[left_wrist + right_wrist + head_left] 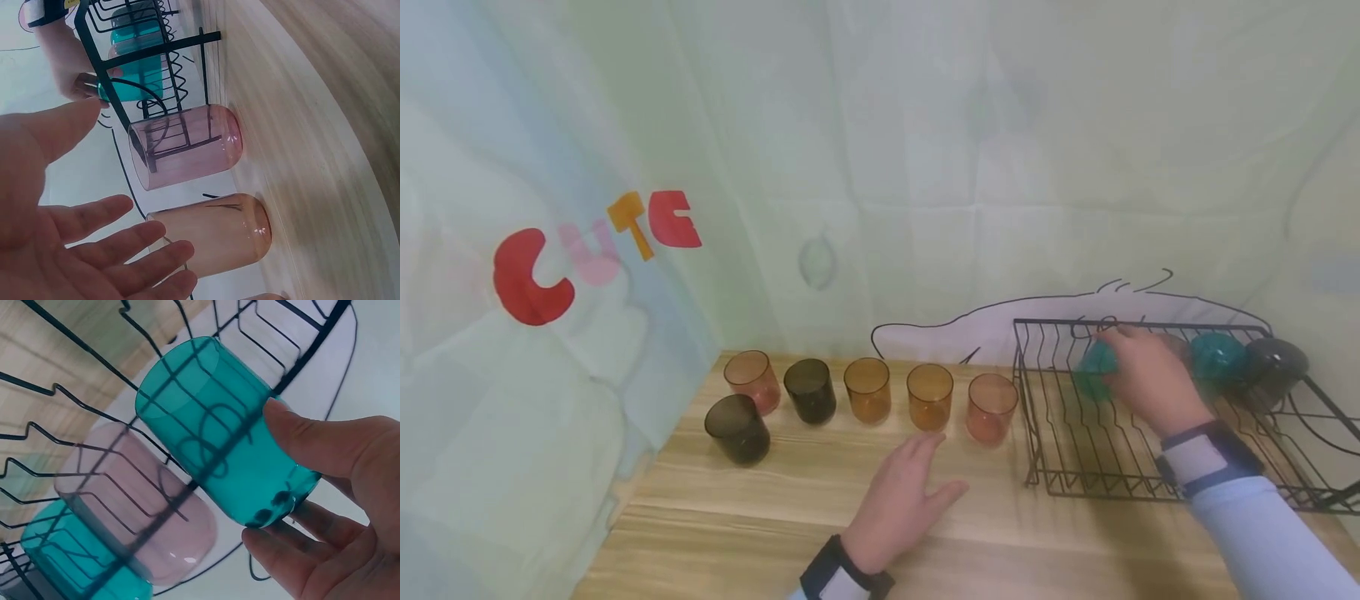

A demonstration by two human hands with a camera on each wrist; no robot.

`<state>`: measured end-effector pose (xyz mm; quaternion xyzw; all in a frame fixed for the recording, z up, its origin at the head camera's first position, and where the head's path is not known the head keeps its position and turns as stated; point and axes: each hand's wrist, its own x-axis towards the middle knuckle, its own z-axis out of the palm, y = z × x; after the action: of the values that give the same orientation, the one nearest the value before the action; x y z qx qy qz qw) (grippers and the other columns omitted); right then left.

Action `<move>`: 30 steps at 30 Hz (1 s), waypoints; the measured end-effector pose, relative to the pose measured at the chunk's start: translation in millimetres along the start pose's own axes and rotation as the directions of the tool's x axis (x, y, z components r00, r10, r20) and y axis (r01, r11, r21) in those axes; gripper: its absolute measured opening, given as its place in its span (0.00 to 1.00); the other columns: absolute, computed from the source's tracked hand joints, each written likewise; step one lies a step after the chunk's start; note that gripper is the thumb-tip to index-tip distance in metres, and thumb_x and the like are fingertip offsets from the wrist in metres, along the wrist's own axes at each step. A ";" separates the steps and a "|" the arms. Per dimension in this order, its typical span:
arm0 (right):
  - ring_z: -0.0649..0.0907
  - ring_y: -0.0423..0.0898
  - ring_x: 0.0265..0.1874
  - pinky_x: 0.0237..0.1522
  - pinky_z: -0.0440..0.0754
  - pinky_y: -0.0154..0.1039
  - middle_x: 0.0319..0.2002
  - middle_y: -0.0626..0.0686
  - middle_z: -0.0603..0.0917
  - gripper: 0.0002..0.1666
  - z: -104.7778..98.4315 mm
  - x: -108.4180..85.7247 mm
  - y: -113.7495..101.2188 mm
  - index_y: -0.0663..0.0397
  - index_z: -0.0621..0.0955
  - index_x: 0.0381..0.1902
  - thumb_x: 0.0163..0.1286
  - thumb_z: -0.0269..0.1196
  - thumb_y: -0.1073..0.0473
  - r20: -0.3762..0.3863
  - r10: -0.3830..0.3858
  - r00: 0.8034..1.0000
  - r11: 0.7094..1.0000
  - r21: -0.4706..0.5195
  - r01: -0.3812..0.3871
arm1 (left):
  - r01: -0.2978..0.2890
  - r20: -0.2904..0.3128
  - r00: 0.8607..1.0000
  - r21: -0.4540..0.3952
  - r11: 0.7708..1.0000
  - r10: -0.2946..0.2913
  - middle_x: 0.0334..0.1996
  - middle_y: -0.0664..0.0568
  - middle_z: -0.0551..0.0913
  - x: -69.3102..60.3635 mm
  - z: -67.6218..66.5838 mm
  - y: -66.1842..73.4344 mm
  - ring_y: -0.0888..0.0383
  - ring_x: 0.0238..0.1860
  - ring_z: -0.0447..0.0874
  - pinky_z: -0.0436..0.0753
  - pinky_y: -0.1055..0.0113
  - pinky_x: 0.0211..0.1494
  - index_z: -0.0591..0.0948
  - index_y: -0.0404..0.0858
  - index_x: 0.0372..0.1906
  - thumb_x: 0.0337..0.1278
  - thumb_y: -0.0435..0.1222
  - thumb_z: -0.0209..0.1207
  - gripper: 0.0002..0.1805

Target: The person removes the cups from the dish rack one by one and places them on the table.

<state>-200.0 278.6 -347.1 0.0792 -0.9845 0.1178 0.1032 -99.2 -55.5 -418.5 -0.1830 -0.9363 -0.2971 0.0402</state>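
Observation:
My right hand (1150, 379) grips a teal glass (219, 444) at the rack's left end. Thumb and fingers are around its base, and its mouth points down into the black wire rack (1112, 485). Beside it in the rack sit a pink glass (181, 537), a second teal glass (1217, 357) and a dark grey glass (1276, 367). My left hand (898, 510) is over the table with fingers extended, holding nothing. Closest to it are an amber glass (930, 398) and a pink glass (991, 410), both upright.
Farther left along the wooden table (737, 533) stand another amber glass (868, 392), a dark glass (810, 393), a pink glass (754, 383) and a dark glass (739, 432) in front. A printed curtain (925, 167) hangs behind the table.

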 end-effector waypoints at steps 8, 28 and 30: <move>0.69 0.70 0.56 0.50 0.70 0.70 0.63 0.69 0.67 0.40 -15.3 -9.5 -12.9 0.55 0.68 0.64 0.52 0.69 0.65 -0.073 -0.031 0.997 0.998 0.050 0.034 | 0.009 -0.014 1.000 -0.032 0.999 -0.009 0.65 0.51 0.69 2.5 -1.7 0.7 0.55 0.63 0.70 0.73 0.54 0.64 0.64 0.44 0.67 0.53 0.67 0.47 0.43; 0.74 0.66 0.56 0.48 0.76 0.64 0.64 0.63 0.70 0.41 -23.2 -32.5 -68.8 0.45 0.70 0.64 0.52 0.72 0.58 -0.303 -0.103 0.947 0.965 0.202 0.169 | 0.197 -0.033 0.974 -0.367 0.909 -0.224 0.70 0.47 0.61 8.7 -7.2 -1.0 0.49 0.68 0.64 0.68 0.50 0.67 0.57 0.43 0.71 0.46 0.69 0.53 0.51; 0.80 0.62 0.47 0.46 0.79 0.61 0.63 0.64 0.71 0.40 -20.8 -35.4 -76.1 0.45 0.70 0.64 0.53 0.72 0.56 -0.323 -0.118 0.939 0.962 0.198 0.189 | 0.205 -0.033 0.970 -0.410 0.889 -0.239 0.70 0.47 0.61 9.6 -7.6 -1.6 0.48 0.67 0.65 0.70 0.51 0.66 0.56 0.42 0.71 0.46 0.68 0.53 0.52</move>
<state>-148.3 215.4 -318.8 0.1480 -0.9272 0.2314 0.2548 -108.9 -58.0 -411.4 -0.0666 -0.8669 -0.4939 0.0062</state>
